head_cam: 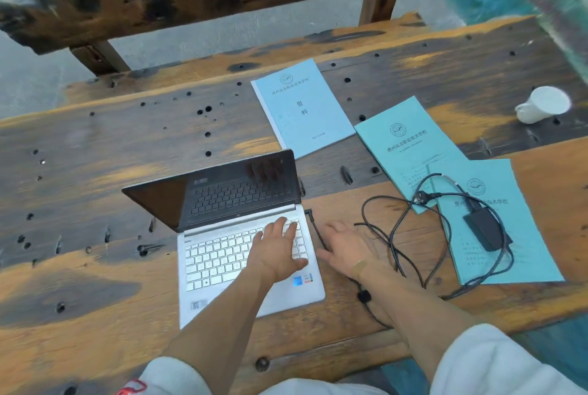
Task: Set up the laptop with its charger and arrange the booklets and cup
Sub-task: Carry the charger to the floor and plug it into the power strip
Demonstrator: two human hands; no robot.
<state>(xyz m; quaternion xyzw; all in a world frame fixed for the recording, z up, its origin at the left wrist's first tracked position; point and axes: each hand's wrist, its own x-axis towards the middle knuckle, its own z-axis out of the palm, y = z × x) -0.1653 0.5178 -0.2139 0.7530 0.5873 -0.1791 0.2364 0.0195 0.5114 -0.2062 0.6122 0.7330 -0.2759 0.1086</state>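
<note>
Laptop (248, 254) is sitting open on the table (95, 171), lid tilted partway back, screen dark. Charger plug (309, 213) is lying at the laptop's right edge near the hinge; I cannot tell whether it is seated in the port or only resting beside it.

Step in hand, as I judge it: getting the plug into the side port. To do it well, the left hand should be pinning the laptop so it is not sliding while the right is pushing the plug straight in along the port axis, not at an angle. The cable (407, 235) is lying in loose, crossing loops, so slack should be fed gently rather than tugged, or the brick (485, 229) may be dragging the booklet under it.

Left hand (280, 251) is lying palm down on the right side of the keyboard, fingers spread, gripping nothing. Right hand (346, 251) is hovering or resting flat just right of the laptop, fingers open, over the thin cable, holding nothing. Both forearms are reaching forward, roughly parallel, hands near each other but apart.

Three booklets are scattered right of the laptop: far one (302, 108) lying alone, middle one (410, 152) overlapped by the near one (496, 222), which is carrying the brick. Cup (541, 105) is lying tipped on its side at the far right, well apart from everything.
</note>
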